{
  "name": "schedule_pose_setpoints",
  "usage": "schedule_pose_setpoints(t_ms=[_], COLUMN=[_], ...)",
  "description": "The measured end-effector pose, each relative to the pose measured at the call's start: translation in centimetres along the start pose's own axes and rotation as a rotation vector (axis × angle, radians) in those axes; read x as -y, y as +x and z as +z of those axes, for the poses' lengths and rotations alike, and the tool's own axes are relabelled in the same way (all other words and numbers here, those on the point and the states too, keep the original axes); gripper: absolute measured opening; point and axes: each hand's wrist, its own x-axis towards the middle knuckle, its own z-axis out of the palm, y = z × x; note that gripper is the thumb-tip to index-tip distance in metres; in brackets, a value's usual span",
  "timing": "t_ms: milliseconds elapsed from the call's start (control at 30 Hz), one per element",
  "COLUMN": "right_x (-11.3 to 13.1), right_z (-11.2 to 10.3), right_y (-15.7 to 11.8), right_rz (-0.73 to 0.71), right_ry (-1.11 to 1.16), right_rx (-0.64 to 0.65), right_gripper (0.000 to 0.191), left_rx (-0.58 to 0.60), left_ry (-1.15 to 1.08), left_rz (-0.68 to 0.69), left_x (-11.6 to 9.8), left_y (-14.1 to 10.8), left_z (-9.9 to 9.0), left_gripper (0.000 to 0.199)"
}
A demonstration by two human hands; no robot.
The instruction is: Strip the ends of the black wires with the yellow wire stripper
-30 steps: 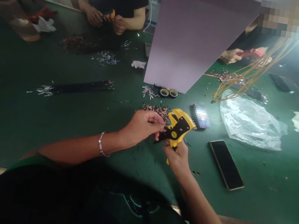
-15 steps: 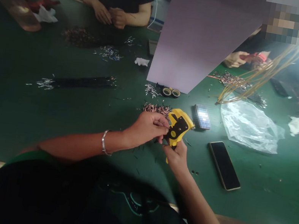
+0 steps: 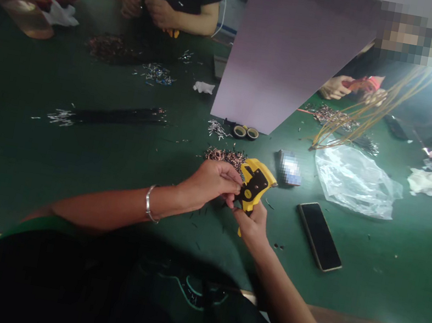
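My right hand (image 3: 253,224) is closed around the handles of a yellow and black wire stripper (image 3: 256,184), its head tilted up and to the left. My left hand (image 3: 214,183) is pinched at the left side of the stripper's head, holding a thin dark wire that the fingers mostly hide. Just beyond my left hand lies a heap of wires with bare copper ends (image 3: 225,156). Small dark scraps are scattered on the green table below my hands.
Past the heap are rolls of tape (image 3: 239,132), silvery terminals (image 3: 216,129) and an upright pale panel (image 3: 288,57). To the right lie a small box (image 3: 290,168), a phone (image 3: 320,236) and a plastic bag (image 3: 357,178). A black wire bundle (image 3: 115,117) lies left. Two co-workers sit opposite.
My hands and the wire stripper hold nearly the same pose, while the view shifts slightly. The co-worker at the far left has moved their hands apart, and something orange now shows beneath one.
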Motion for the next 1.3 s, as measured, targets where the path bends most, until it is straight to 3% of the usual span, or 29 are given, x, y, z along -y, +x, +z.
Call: schedule_pose_setpoints(t_ms=[400,733,1300], right_x=[0.7,0.9,-0.6], right_z=[0.1,0.4,0.3], right_y=[-0.3,-0.4,-0.6], right_rz=[-0.053,-0.076,-0.036], right_ry=[-0.059,-0.106,-0.134], right_rx=[-0.046,-0.159,-0.116], right_gripper=[0.003,0.004,0.017], left_rx=[0.012,0.031,0.059], left_ry=[-0.011,-0.035,-0.049], left_rz=[-0.015,-0.025,-0.039], left_x=[0.1,0.4,0.4], left_y=[-0.2,-0.3,-0.4], left_z=[0.2,0.3,0.3], left_gripper=[0.010,0.011,0.009])
